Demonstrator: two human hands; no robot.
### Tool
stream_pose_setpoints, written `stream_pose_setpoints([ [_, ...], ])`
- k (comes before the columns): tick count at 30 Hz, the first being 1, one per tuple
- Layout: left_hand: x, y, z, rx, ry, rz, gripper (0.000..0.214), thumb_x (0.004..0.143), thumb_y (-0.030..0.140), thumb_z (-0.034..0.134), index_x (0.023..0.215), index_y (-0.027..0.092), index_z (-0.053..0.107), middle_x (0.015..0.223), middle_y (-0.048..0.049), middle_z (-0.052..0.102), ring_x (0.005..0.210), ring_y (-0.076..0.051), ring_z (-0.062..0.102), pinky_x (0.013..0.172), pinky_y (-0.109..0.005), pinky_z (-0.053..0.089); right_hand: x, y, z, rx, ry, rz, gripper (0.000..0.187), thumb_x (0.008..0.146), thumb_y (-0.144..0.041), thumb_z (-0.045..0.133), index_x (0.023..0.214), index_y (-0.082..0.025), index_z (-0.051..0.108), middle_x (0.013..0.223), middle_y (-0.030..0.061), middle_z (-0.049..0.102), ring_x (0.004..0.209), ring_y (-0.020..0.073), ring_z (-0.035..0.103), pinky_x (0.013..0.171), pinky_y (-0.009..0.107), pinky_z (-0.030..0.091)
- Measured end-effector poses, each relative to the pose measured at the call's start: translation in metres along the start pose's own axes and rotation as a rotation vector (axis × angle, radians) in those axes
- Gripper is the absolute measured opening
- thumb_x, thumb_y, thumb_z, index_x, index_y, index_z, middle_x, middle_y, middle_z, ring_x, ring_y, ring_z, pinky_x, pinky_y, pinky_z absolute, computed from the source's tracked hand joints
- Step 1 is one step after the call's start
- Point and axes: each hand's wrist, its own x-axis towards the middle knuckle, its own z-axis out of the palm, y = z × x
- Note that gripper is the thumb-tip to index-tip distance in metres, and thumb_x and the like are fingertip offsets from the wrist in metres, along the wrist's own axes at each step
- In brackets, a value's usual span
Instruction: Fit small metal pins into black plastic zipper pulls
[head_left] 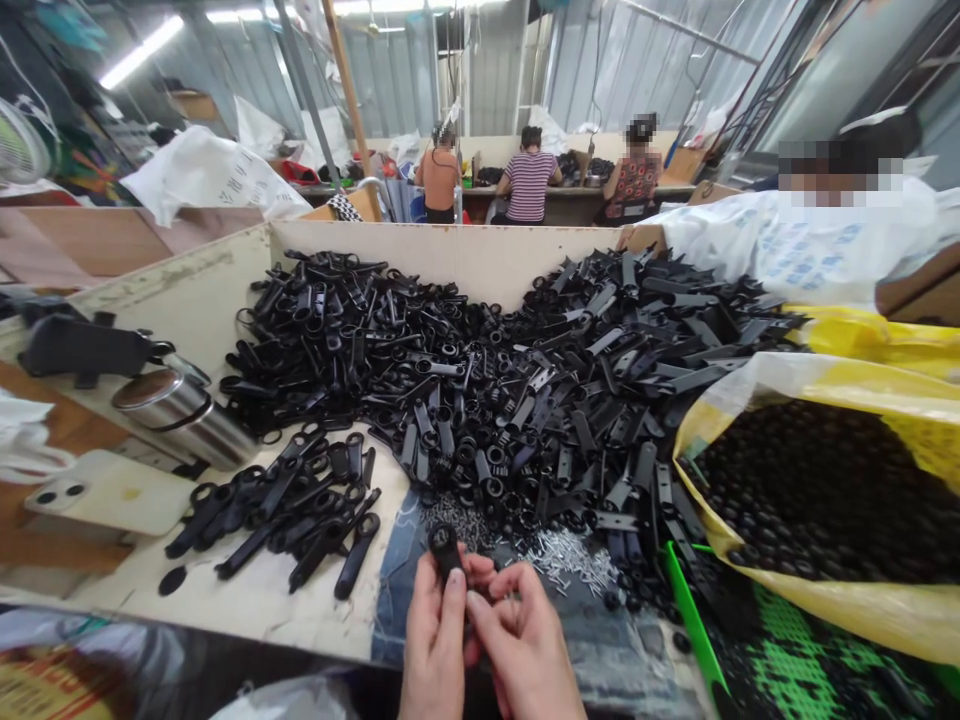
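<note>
The left hand [435, 640] pinches a small black plastic part [445, 550] between thumb and fingers. The right hand [521, 640] is narrowly closed just beside it; whether it holds anything cannot be told. Loose metal pins [562, 560] lie just ahead of the hands, and beyond them a large heap of black plastic pieces [480, 400] remains in a wide bin [442, 250]. Left of the hands lies a much smaller group of long black pieces [285, 510]. To the right, a yellow sack [825, 380] holds many round black parts [825, 500].
</note>
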Motion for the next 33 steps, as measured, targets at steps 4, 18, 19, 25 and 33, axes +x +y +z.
stream_pose_setpoints([
  [4,-0.003,0.012,-0.004,0.021,-0.028,-0.039,0.056,0.073,0.061,0.082,0.107,0.018,0.068,0.086,-0.0051,0.073,0.07,-0.018,0.066,0.054,-0.025,0.056,0.006,-0.012,-0.023,-0.204,-0.024,-0.072,0.051,0.083,-0.069,0.072,0.082,-0.021,0.054,0.048,-0.0088,0.052,0.039,0.0087,0.044,0.043,0.019,0.032],
  [18,-0.03,-0.002,-0.041,0.573,-0.163,-0.067,0.064,0.092,0.066,0.054,0.135,0.019,0.06,0.063,0.0019,0.062,0.049,-0.014,0.051,0.046,-0.024,0.043,0.021,-0.026,-0.024,-0.439,-0.413,-0.19,0.019,0.09,-0.038,0.069,0.086,-0.02,0.066,0.068,-0.0041,0.06,0.056,0.0125,0.056,0.055,0.023,0.041],
  [19,-0.03,0.001,-0.044,0.586,-0.19,-0.043,0.061,0.093,0.064,0.053,0.133,0.019,0.062,0.066,0.0,0.065,0.054,-0.016,0.056,0.052,-0.026,0.048,0.019,-0.023,-0.023,-0.47,-0.403,-0.23,0.017,0.09,-0.036,0.068,0.09,-0.02,0.068,0.075,-0.0024,0.062,0.061,0.0131,0.057,0.058,0.024,0.043],
  [25,0.01,0.059,-0.094,0.986,0.342,0.56,0.043,0.09,0.053,0.055,0.103,0.017,0.076,0.101,-0.0146,0.078,0.097,-0.032,0.07,0.094,-0.045,0.054,0.016,-0.024,-0.021,-0.586,-0.417,-0.304,0.032,0.094,-0.039,0.063,0.123,-0.027,0.07,0.091,0.0001,0.067,0.066,0.0149,0.054,0.063,0.026,0.045],
  [33,0.077,0.087,-0.127,1.449,0.622,0.926,0.06,0.101,0.048,0.04,0.144,0.008,0.056,0.149,-0.0231,0.057,0.144,-0.04,0.043,0.12,-0.057,0.028,0.042,-0.055,-0.036,-0.892,-0.216,-0.525,0.017,0.1,-0.026,0.058,0.103,-0.023,0.074,0.089,0.0006,0.071,0.073,0.0162,0.065,0.07,0.026,0.048],
])
